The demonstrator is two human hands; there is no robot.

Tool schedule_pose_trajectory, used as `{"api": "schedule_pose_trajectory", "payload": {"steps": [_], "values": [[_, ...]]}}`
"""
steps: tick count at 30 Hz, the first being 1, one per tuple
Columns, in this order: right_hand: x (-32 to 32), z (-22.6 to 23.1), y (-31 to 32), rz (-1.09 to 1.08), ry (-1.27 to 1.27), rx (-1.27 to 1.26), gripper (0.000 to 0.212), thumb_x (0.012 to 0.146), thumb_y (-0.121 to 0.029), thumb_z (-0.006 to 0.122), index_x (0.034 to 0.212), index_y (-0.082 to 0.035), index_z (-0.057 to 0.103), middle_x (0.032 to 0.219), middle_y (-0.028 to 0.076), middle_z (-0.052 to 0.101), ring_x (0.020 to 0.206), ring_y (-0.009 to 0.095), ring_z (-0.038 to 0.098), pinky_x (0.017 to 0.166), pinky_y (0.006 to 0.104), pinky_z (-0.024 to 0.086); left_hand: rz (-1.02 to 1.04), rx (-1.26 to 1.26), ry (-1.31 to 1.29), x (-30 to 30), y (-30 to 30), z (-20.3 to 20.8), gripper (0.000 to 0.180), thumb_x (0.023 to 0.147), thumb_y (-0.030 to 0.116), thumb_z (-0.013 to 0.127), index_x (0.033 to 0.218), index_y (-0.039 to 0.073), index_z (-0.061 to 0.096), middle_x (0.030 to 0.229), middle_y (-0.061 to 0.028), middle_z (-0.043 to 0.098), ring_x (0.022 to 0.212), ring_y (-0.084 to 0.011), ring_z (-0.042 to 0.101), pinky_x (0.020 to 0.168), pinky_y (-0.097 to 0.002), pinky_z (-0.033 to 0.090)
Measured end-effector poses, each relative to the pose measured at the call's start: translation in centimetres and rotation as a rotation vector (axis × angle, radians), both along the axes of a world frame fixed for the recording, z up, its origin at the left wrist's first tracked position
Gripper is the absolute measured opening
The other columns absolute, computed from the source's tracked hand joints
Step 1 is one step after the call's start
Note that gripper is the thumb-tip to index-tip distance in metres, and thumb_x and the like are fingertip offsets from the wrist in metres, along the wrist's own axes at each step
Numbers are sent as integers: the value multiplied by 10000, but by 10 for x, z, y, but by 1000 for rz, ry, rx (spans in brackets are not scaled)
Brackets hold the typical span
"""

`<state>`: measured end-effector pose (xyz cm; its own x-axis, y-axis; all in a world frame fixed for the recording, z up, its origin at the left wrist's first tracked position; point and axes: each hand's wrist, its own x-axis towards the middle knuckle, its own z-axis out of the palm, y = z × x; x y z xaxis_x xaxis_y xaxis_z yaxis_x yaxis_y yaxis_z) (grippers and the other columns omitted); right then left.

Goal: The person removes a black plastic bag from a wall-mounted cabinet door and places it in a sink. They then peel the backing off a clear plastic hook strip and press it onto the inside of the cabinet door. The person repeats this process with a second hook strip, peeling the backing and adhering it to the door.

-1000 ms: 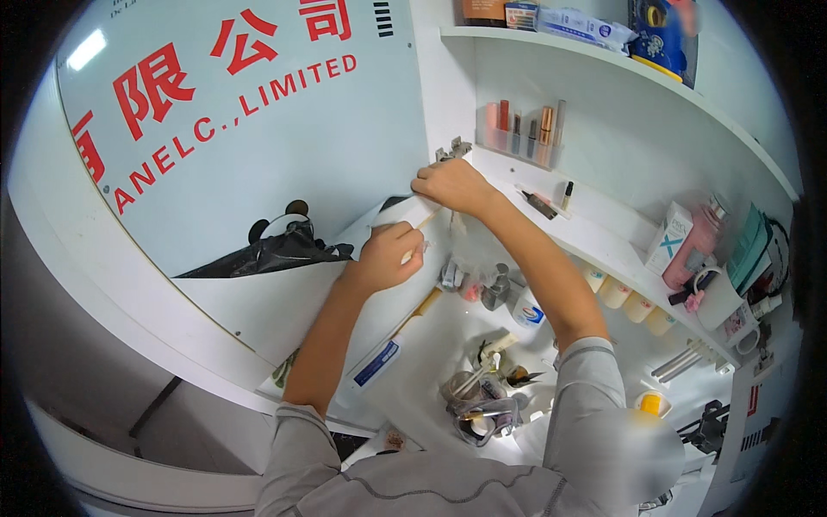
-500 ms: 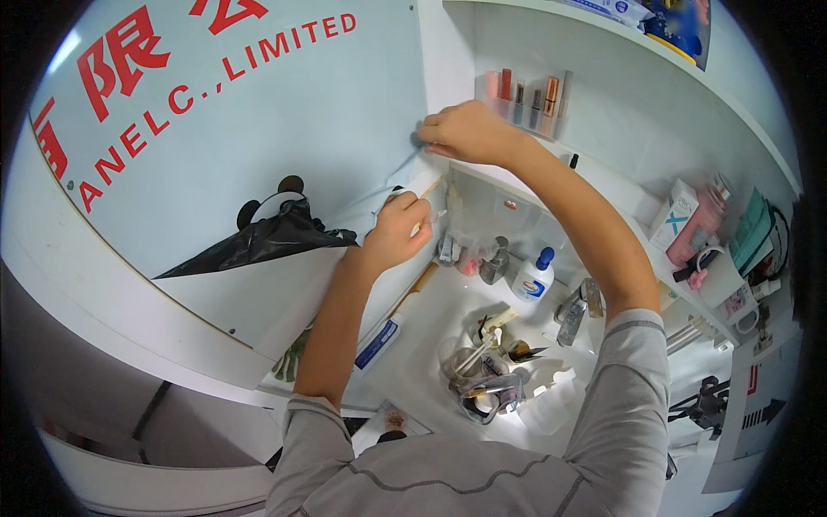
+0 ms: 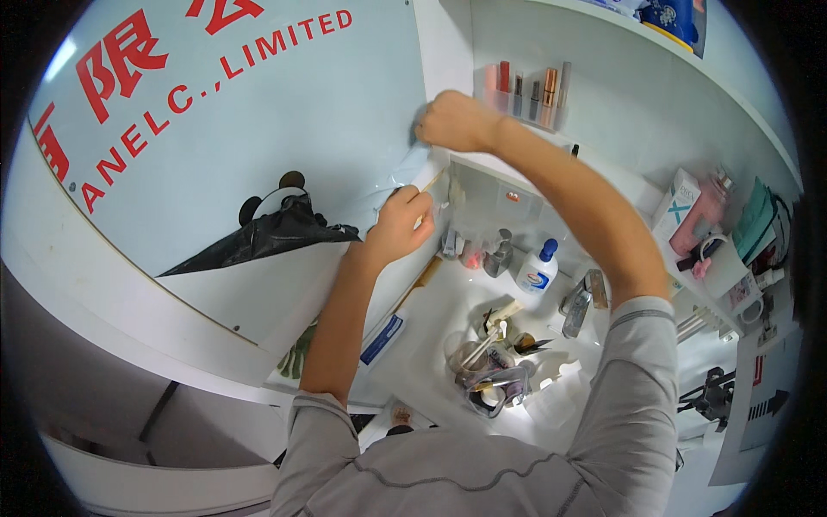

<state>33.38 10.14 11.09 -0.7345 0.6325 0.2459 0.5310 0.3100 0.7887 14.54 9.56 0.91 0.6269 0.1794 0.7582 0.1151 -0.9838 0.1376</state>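
A pale blue-grey film with red printing covers most of a white panel on the left. Its lower part is peeled up into a crumpled black flap, baring white surface underneath. At the panel's right edge, my left hand is closed with fingers curled against the film's loose edge. Higher up, my right hand makes a fist at the film's right border, where the sheet is wrinkled between both hands. The fingertips of the right hand are turned away from view. Two dark round pieces show above the flap.
A white shelf holds lipstick tubes in a clear rack. Below stand a white pump bottle with a blue top and a clutter of cosmetics in cups. A blue-and-white box lies by my left forearm. A pink bottle stands right.
My right hand has risen slightly and its wrist has turned, the fingers curling more into a fist. My left hand stays nearly in place. The black flap looks much the same.
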Motion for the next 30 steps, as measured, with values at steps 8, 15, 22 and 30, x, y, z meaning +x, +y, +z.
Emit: {"api": "schedule_pose_trajectory", "payload": {"steps": [8,15,22,30], "values": [[-48,93,-106,-149,-274,9,60,656,-121,593,607,-88,600,593,66,588,589,226,601,521,332,455,-18,24,29,-4,6,-6,58,703,14,575,728,22,522,694,-130,513,636,-302,522,588,-370,426],[-28,77,-118,-227,187,-78,227,683,-236,632,828,-64,604,831,60,623,754,237,592,650,350,461,23,-9,75,-11,-5,-6,71,714,61,566,780,39,555,711,-122,532,659,-306,544,615,-387,447],[-107,5,-122,406,674,-4,608,626,-468,674,1060,-63,540,1114,79,542,963,272,530,787,364,438,273,63,96,-45,-39,-9,197,670,198,610,819,78,563,725,-87,600,647,-273,588,572,-384,470],[-149,-8,-76,79,485,-256,172,647,-240,627,657,-68,622,670,100,605,619,263,606,522,361,468,239,185,252,-91,-49,19,91,652,142,600,696,72,563,707,-86,562,623,-283,558,540,-387,445]]}}
